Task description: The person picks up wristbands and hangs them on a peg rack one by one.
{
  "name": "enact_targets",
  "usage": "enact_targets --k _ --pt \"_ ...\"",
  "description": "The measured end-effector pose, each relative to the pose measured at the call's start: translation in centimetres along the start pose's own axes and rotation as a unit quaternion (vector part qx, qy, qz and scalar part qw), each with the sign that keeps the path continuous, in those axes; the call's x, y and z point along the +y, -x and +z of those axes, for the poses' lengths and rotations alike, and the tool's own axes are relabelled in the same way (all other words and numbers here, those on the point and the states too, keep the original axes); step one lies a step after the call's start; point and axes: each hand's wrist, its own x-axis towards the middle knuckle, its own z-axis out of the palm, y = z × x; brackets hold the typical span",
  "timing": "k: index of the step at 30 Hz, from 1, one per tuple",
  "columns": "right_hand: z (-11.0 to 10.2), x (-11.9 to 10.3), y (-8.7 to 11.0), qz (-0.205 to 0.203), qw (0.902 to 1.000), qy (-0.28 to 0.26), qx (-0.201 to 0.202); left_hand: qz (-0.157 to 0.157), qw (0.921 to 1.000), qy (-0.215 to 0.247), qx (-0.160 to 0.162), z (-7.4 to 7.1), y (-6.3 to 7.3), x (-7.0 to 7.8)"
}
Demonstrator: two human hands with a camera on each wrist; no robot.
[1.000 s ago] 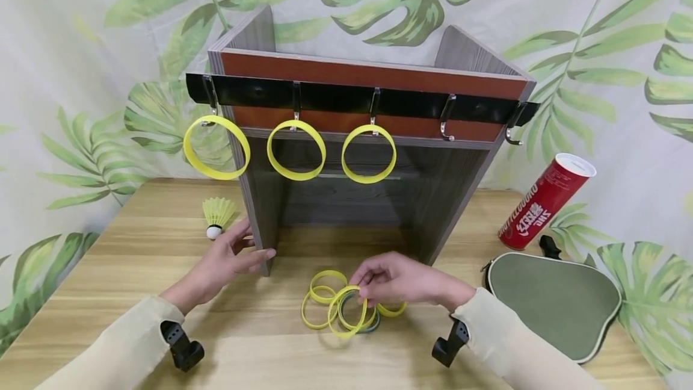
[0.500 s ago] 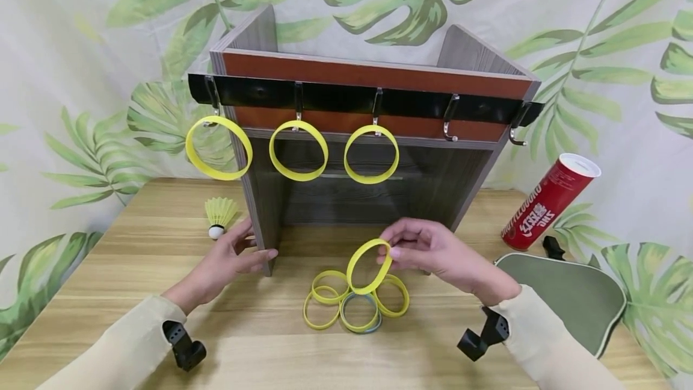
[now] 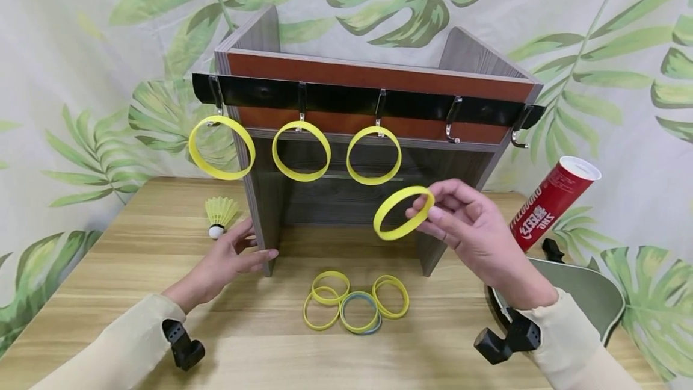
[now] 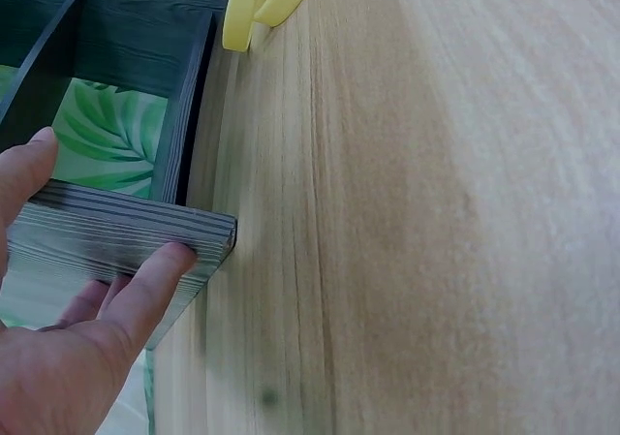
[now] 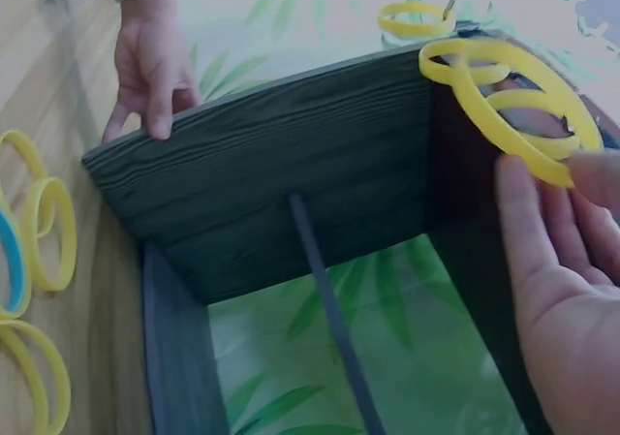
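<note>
My left hand point(image 3: 224, 262) grips the front edge of the left side panel point(image 3: 258, 215) of a grey wood-grain shelf unit, low near the table. In the left wrist view the thumb and fingers point(image 4: 145, 290) lie on opposite faces of that panel point(image 4: 136, 227). My right hand point(image 3: 482, 236) pinches a yellow silicone wristband point(image 3: 391, 234) between thumb and fingers, raised in front of the unit's opening. Three yellow wristbands, one of them a hanging wristband point(image 3: 373, 182), dangle from the left three hooks of a black hook rail point(image 3: 341, 97). The right two hooks point(image 3: 451, 128) carry nothing.
Several loose wristbands point(image 3: 392, 316), mostly yellow with a blue one point(image 3: 373, 331) under another, lie on the wooden table point(image 3: 260, 354). A yellow shuttlecock point(image 3: 220, 212) sits left of the unit. A red tube point(image 3: 552, 203) and a green case point(image 3: 585, 294) are at right.
My right hand has picked a yellow wristband out of the loose group and carried it up and to the right. The left hand keeps its hold on the panel.
</note>
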Motion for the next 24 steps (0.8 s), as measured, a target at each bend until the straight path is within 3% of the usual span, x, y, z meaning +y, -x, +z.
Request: enact_targets --k 5,15,19,24 --pt "0.4 -1.1 0.0 -0.040 0.9969 -0.021 0.064 -0.001 1.0000 -0.003 -0.002 0.0 0.0 0.0" --pt "0.5 -1.9 -0.6 -0.114 0.9839 -0.071 0.118 0.001 1.0000 -0.005 0.002 0.0 0.0 0.0" --pt "0.5 -1.8 -0.7 -0.120 0.9782 -0.094 0.142 0.001 1.0000 -0.001 -0.003 0.1 0.0 0.0" --pt "0.5 -1.4 -0.9 -0.101 0.9772 -0.076 0.171 0.005 1.0000 0.001 -0.001 0.1 0.0 0.0"
